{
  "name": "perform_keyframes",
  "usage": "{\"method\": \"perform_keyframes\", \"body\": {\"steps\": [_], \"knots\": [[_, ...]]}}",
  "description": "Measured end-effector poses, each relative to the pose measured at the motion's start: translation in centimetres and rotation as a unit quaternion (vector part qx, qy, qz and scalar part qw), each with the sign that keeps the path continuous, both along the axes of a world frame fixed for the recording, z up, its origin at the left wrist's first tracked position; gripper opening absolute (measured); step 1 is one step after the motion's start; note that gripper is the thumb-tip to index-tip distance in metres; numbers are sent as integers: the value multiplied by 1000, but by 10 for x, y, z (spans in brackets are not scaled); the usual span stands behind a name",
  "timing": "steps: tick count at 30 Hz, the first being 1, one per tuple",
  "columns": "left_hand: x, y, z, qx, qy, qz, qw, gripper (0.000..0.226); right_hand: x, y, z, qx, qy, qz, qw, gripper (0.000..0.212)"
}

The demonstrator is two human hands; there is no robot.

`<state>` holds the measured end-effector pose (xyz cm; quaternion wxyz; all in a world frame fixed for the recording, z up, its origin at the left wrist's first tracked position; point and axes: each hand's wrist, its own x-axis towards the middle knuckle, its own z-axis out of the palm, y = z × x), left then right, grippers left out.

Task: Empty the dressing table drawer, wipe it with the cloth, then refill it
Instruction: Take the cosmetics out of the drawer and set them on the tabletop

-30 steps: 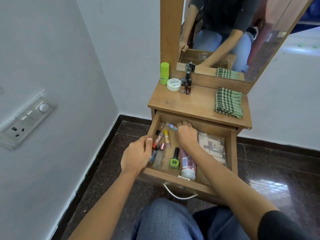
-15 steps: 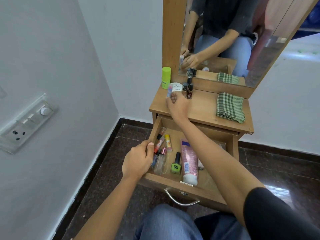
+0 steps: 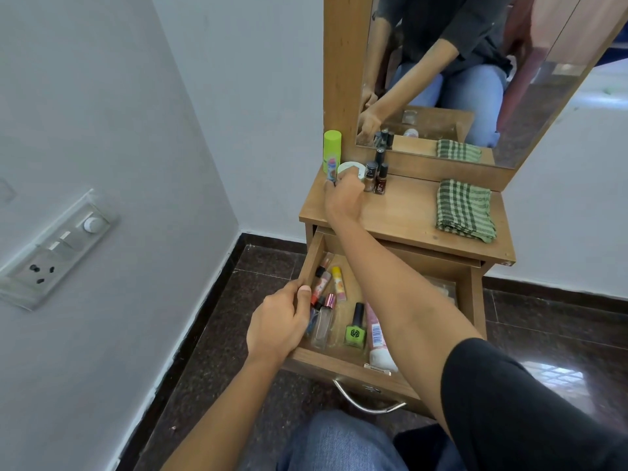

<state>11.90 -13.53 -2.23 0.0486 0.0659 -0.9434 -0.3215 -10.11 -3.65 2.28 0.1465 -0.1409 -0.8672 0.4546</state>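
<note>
Tabletop (image 3: 401, 215), back-left corner: your right hand (image 3: 343, 198), up from the drawer (image 3: 339, 367), pinches a small tube (image 3: 331, 169) upright there; left hand (image 3: 277, 322) grips drawer's left wall; emptying partway, bottles (image 3: 355, 329) remain inside
</note>
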Motion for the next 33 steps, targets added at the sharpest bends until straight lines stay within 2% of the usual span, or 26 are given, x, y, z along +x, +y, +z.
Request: {"method": "perform_keyframes", "body": {"steps": [10, 18, 20, 22, 24, 26, 27, 29, 31, 33], "knots": [[0, 0, -3, -1, 2, 6, 1000, 42, -7, -3, 6, 19, -38, -51, 998, 32], [-1, 1, -2, -5, 1, 11, 1000, 41, -6, -1, 0, -4, -11, -49, 999, 33], [-1, 0, 0, 0, -5, 13, 1000, 40, -1, 4, -4, -58, 27, -12, 998, 23], [-1, 0, 1, 5, -8, 12, 1000, 38, 12, 10, -7, -122, 93, 66, 986, 15], [-1, 0, 3, 8, -16, 7, 1000, 39, 31, 20, -11, -141, 140, 161, 967, 11], [-1, -1, 4, 9, -20, 1, 1000, 39, 55, 32, -19, -91, 143, 278, 946, 10], [0, -2, 5, 8, -23, -5, 1000, 38, 66, 39, -24, -41, 134, 342, 929, 9], [1, -3, 6, 0, -31, -19, 999, 39, 84, 55, -37, 105, 93, 466, 874, 6], [1, -5, 5, -42, -38, -41, 998, 41, 95, 66, -51, 265, 42, 528, 805, 14], [2, -4, 3, -106, -37, -69, 991, 43, 103, 70, -65, 344, 11, 534, 772, 24]]}}
